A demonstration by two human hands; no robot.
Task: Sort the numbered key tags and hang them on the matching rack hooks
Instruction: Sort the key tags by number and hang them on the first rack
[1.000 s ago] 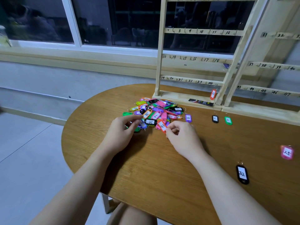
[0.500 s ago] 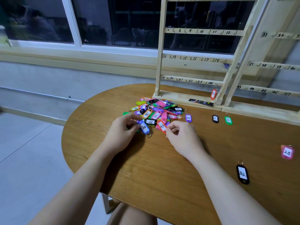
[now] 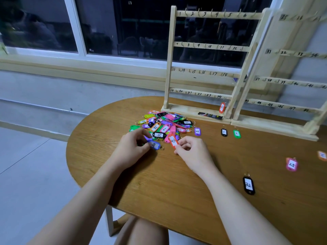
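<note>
A pile of coloured numbered key tags [image 3: 165, 123] lies on the round wooden table [image 3: 177, 183] in front of the wooden racks. My left hand [image 3: 131, 149] pinches a blue tag [image 3: 154, 144] at the pile's near edge. My right hand [image 3: 192, 152] pinches an orange tag marked 43 [image 3: 173, 141] beside it. The left rack [image 3: 203, 73] carries hooks numbered 1 to 24; the right rack [image 3: 286, 82] carries higher numbers. An orange tag [image 3: 222, 107] hangs near hook 24.
Loose tags lie apart on the table: purple 26 [image 3: 197, 131], black 1 [image 3: 224, 132], green 2 [image 3: 237, 134], black 32 [image 3: 248, 185], pink 25 [image 3: 291, 164], and an orange one [image 3: 322, 155] at the right edge. A dark strip [image 3: 210, 115] rests on the rack base.
My left hand has drawn the blue tag out of the pile toward me. My right hand keeps its hold on the orange 43 tag. The camera has tilted upward.
</note>
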